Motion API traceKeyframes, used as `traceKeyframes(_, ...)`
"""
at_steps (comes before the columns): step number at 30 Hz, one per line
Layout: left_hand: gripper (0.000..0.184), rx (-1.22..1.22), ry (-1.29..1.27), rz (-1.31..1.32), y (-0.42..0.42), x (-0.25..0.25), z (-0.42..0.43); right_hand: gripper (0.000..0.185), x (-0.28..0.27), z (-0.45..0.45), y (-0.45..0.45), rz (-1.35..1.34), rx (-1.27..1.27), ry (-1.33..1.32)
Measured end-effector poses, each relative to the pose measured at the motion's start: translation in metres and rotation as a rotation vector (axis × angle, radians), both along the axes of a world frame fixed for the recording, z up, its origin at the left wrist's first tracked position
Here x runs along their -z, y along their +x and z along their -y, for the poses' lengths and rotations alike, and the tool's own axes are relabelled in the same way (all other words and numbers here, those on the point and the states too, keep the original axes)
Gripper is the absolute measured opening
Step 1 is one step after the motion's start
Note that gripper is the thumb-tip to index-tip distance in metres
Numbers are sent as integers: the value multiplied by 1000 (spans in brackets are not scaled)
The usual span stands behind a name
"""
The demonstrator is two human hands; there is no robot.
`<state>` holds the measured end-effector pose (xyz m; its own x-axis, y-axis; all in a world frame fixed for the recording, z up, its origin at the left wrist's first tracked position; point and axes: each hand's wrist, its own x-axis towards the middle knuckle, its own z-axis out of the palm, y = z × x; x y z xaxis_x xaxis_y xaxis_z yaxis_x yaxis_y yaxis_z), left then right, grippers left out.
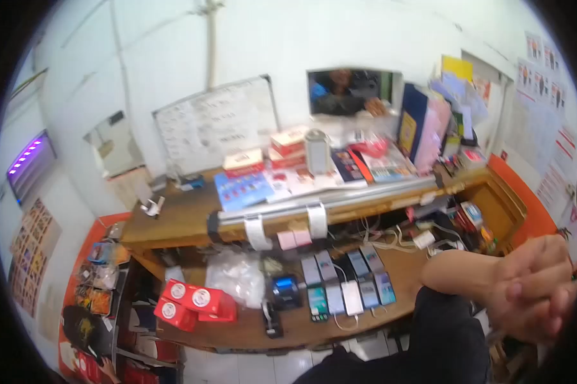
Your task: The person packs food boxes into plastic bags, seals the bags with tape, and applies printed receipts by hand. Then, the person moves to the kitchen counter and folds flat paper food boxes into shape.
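Wooden and brown, the desk [237, 334] bears rows of phones [352, 298], well short of the hands [531, 288], clenched together with fingers folded; handling seems at rest, and lifting a phone would call for unclasping first.

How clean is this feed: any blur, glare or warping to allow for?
Head view: fisheye warping bows the desk, corners black; the clasped hands look soft; whiteboard writing and phone screens too blurred to read; dark wall screen carries reflections; purple light glows brightly at left.
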<state>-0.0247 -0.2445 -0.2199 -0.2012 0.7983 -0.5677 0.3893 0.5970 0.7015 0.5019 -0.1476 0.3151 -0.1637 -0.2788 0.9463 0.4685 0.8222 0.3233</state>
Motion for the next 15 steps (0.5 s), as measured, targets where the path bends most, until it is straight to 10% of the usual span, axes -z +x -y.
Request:
traceKeyframes(4,34,125,-71,7,11,-7,-11,9,47,-42,24,-31,292,-343)
traceKeyframes(8,34,232,-90,79,56,17,-16,15,234,-120,62,-244,98,-1737)
traceKeyframes(10,33,288,-51,138,87,38,-20,35,401,-130,96,593,572,-1773)
traceKeyframes(12,33,312,157,206,114,59,-25,46,558,-99,117,641,520,-2554)
traceKeyframes(15,32,678,462,172,103,133,-54,55,549,-72,100,665,333,-3012)
